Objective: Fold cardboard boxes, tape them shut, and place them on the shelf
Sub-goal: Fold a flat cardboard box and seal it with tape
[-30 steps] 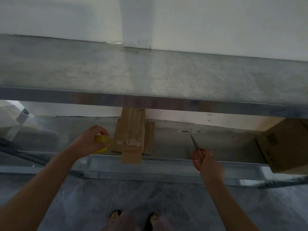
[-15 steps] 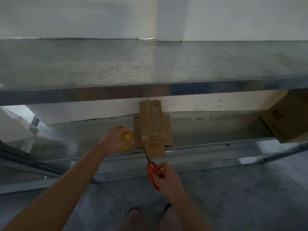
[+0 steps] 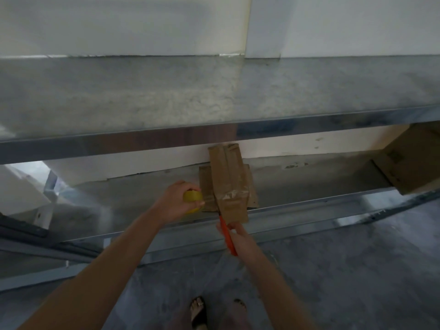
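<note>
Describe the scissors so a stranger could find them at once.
Look at the lower metal shelf, where a small taped cardboard box sits at the front edge. Just below the box's near left corner, the right hand holds the scissors. Their orange handles stand out; the tape roll in the left hand is yellow.

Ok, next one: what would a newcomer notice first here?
The orange scissors in the right hand, blades at the tape on the folded cardboard box, mid lower shelf. Just left, the left hand grips a yellow tape roll. A second brown box sits at the shelf's far right.
</note>
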Action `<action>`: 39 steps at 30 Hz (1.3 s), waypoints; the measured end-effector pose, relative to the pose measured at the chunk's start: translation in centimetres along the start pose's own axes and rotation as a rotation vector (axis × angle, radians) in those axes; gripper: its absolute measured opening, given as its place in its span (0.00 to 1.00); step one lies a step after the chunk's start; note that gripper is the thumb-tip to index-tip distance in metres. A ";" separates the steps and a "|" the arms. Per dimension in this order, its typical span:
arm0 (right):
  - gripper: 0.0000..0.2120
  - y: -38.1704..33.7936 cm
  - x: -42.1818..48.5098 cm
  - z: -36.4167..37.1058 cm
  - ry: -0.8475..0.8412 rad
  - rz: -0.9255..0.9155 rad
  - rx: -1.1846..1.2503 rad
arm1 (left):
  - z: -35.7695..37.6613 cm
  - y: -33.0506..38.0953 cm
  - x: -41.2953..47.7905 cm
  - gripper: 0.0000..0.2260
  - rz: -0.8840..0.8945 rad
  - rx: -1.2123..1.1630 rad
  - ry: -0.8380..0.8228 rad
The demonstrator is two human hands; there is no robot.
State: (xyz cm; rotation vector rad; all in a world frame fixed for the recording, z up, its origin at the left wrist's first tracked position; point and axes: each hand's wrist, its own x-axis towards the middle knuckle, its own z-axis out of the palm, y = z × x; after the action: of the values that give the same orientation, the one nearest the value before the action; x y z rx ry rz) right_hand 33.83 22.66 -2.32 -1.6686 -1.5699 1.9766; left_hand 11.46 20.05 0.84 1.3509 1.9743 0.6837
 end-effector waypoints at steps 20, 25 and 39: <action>0.16 -0.5 -2.3 0.8 -0.178 0.058 0.110 | -0.6 -0.2 -0.1 0.16 -0.029 0.037 -0.045; 0.11 -0.8 -1.0 1.4 -0.112 0.064 0.083 | -0.5 -0.2 0.2 0.16 -0.084 0.093 -0.087; 0.05 -0.2 0.5 2.0 -0.027 0.056 0.161 | -0.9 0.7 0.5 0.11 -0.111 0.042 -0.159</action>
State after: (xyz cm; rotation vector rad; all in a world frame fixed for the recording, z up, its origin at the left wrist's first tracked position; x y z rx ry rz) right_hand 31.97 21.85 -2.79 -1.6471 -1.3462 2.0985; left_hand 11.05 20.68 1.80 1.2690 1.9290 0.4708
